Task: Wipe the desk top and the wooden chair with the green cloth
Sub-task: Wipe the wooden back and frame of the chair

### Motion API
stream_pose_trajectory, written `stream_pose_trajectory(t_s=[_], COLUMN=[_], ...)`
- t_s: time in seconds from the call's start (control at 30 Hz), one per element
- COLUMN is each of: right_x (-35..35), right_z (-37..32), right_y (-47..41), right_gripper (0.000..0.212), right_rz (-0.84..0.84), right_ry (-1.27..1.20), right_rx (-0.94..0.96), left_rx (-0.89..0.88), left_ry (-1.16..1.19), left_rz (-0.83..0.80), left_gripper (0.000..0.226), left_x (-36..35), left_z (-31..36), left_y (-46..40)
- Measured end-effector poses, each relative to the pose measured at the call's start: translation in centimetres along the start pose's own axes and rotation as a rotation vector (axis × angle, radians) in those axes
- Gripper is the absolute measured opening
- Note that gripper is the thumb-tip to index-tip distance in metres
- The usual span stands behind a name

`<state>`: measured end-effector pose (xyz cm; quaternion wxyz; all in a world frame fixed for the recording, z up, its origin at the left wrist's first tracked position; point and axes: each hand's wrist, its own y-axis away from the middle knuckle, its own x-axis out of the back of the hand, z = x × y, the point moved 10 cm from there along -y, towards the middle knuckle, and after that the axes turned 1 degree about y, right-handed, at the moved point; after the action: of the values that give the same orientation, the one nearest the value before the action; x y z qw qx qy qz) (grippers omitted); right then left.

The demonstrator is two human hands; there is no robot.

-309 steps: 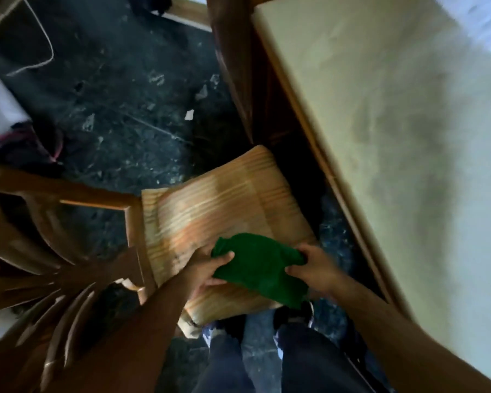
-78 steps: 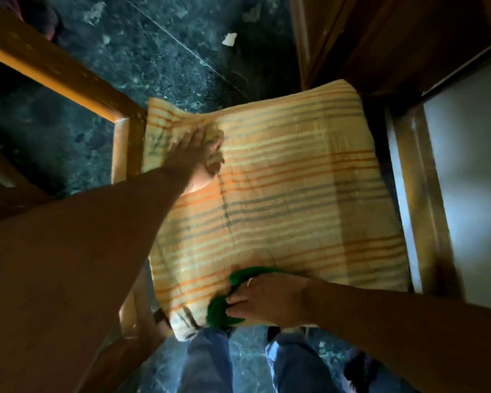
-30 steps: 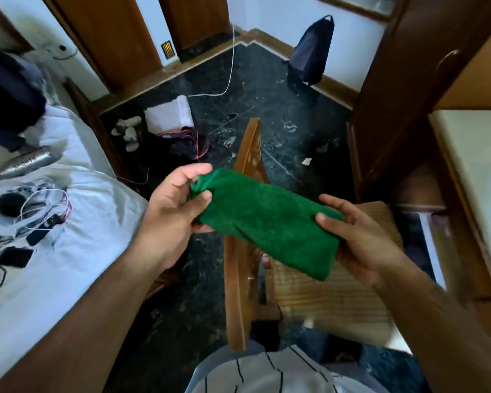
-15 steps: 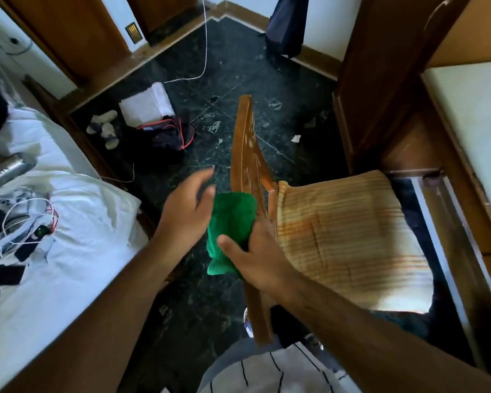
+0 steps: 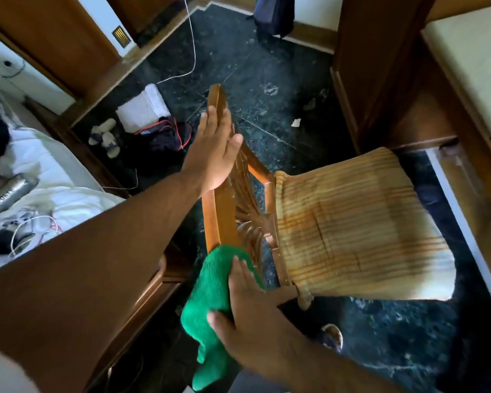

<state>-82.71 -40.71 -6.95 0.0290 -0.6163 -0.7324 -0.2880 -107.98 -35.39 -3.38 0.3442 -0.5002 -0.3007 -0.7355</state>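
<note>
L hand (image 5: 213, 148) flat, fingers straight, on top rail of wooden chair (image 5: 220, 214) | R hand (image 5: 247, 304) flat, presses green cloth (image 5: 210, 293) on rail's near end | cloth soft, light, floppy, tail hangs: bunch under palm | chair stiff, prob tippy: brace at rail

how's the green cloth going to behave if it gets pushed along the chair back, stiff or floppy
Probably floppy: the green cloth hangs in loose folds below the right hand pressing it to the chair back. It looks light and fuzzy, so it will likely drag and bunch rather than slide freely. The free tail may well trail behind.
</note>
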Motion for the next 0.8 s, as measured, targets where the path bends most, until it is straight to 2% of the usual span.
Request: stream_pose_trajectory(t_s=[0.13,0.23,0.27,0.4,0.47,0.57,0.7,0.8], right_x=[3.1,3.7,2.7,-3.2,-3.9,-2.6,2.1,2.9], right_z=[-0.4,1.0,2.2,7.6,7.7,5.9,3.2,1.6], right_y=[-7.1,-7.7,-6.3,1.0,2.9,0.6,-8.0,-8.3], right_gripper=[0.071,0.053,0.054,0.084,0.084,0.080,0.071,0.072], right_rz=[0.053,0.077,0.051,-0.091,-0.088,-0.033,0.054,0.077], right_ry=[-0.222,-0.366,-0.398,-0.306,-0.295,-0.238,-0.325,-0.284], right_rx=[0.090,0.221,0.244,0.260,0.303,0.407,0.226,0.214], left_rx=[0.002,0.005,0.004,0.000,0.005,0.008,0.017,0.013], left_ry=[-0.004,0.014,0.023,0.051,0.045,0.038,0.032,0.050], left_rz=[0.029,0.036,0.033,0.053,0.078,0.095,0.080,0.070], left_gripper=[0.062,0.061,0.061,0.061,0.061,0.061,0.061,0.060], left_x=[0.4,0.4,0.3,0.3,0.4,0.3,0.4,0.4], left_z=[0.3,0.2,0.1,-0.2,-0.3,-0.2,-0.2,-0.1], left_y=[0.1,-0.1,-0.1,-0.2,-0.1,0.0,-0.2,-0.4])
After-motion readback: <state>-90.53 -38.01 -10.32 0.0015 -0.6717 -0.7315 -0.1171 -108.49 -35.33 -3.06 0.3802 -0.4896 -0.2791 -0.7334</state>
